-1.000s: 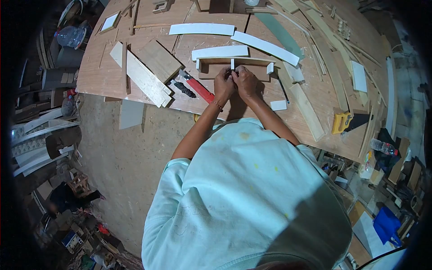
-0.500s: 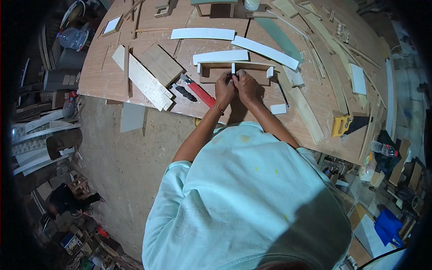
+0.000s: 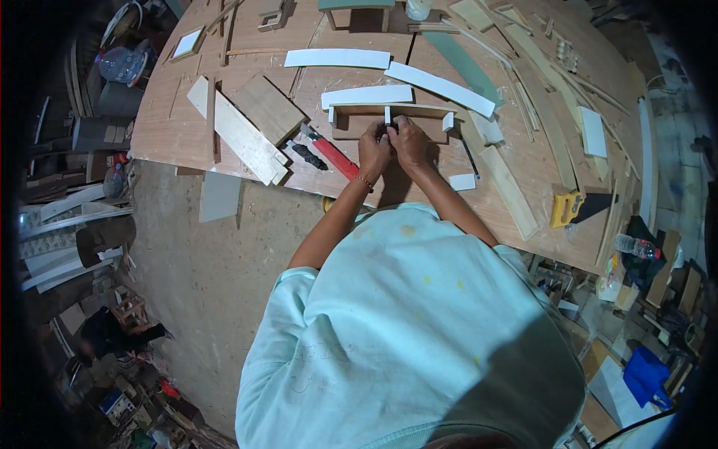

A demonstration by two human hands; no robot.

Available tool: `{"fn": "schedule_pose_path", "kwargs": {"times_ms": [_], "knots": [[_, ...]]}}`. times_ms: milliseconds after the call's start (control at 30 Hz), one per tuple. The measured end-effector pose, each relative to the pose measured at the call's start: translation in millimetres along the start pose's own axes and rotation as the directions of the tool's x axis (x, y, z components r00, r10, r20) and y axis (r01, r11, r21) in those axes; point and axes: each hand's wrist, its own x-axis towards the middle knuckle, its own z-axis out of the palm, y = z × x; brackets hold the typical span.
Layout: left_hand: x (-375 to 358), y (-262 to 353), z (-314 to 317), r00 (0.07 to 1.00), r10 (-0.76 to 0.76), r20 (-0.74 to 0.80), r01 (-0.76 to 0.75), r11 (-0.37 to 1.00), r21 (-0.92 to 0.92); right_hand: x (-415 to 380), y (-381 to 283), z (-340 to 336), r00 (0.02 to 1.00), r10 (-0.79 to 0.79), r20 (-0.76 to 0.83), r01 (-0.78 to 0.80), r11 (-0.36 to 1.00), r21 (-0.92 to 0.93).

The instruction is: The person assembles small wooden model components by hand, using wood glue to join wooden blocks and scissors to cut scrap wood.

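Observation:
My left hand [image 3: 375, 149] and my right hand [image 3: 410, 144] meet at the middle of a small wooden frame [image 3: 430, 110]. Their fingers are pinched around something small and dark that I cannot make out. Three short white-faced uprights stand along the frame, and the middle upright [image 3: 387, 114] is just beyond my fingertips. Left of my left hand lie a red-handled tool [image 3: 334, 156] and a crumpled black piece [image 3: 308, 156]. To the right of my right hand are a thin dark rod [image 3: 470, 155] and a small white block [image 3: 462, 182].
White-faced strips [image 3: 441, 87] lie beyond the frame. Boards [image 3: 269, 108] are at the left of the wooden table [image 3: 168, 138]. A yellow-handled saw [image 3: 570, 209] and long wood strips are at the right. A person [image 3: 116, 331] is low at the far left.
Both hands stay in nearly the same place at the middle of the frame, with only slight finger movement. The view has shifted very slightly.

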Motion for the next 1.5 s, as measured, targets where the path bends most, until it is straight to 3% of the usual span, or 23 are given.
{"fn": "schedule_pose_path", "kwargs": {"times_ms": [233,300,467,633,700,767,833,867,1000,1167,1367,1500], "knots": [[0,3,0,0.997,0.064,-0.038,-0.060,0.995,0.078,1,-4,-1,0.999,0.043,0.001,-0.042,0.999,-0.030],[-1,5,-2,0.999,-0.030,0.021,0.029,0.997,0.065,1,-4,-1,0.999,0.051,0.001,-0.051,0.998,-0.035],[-1,8,-4,0.999,-0.044,0.008,0.043,0.995,0.087,1,0,3,0.999,-0.016,-0.051,0.015,1.000,-0.022],[2,-2,-10,0.999,-0.033,-0.036,0.035,0.996,0.080,-2,-12,-11,0.999,0.038,-0.010,-0.038,0.999,-0.007],[2,-4,-13,0.998,0.044,-0.051,-0.037,0.992,0.121,-4,-9,-13,0.998,0.065,0.008,-0.065,0.998,-0.006],[3,-4,-13,0.998,0.046,-0.049,-0.040,0.993,0.113,-4,-2,-11,0.998,-0.065,-0.016,0.066,0.994,0.088],[4,3,-15,0.998,0.049,-0.044,-0.044,0.993,0.107,0,3,-9,0.995,-0.098,-0.023,0.100,0.990,0.103],[5,7,-17,0.995,0.071,-0.074,-0.057,0.982,0.180,2,6,-9,0.991,-0.133,-0.030,0.135,0.984,0.117],[5,15,-14,0.983,0.140,-0.122,-0.101,0.954,0.284,5,3,-7,0.996,-0.059,-0.059,0.066,0.991,0.118],[-3,19,-8,0.981,0.156,-0.115,-0.114,0.945,0.308,-1,1,-7,0.996,0.027,0.087,-0.039,0.989,0.141],[-3,11,-7,0.972,0.192,-0.137,-0.139,0.936,0.323,-2,0,-7,0.994,-0.092,0.054,0.086,0.990,0.113],[-2,15,-7,0.980,0.143,-0.140,-0.099,0.954,0.284,0,0,-8,0.991,-0.028,0.134,0.016,0.996,0.090]]}}
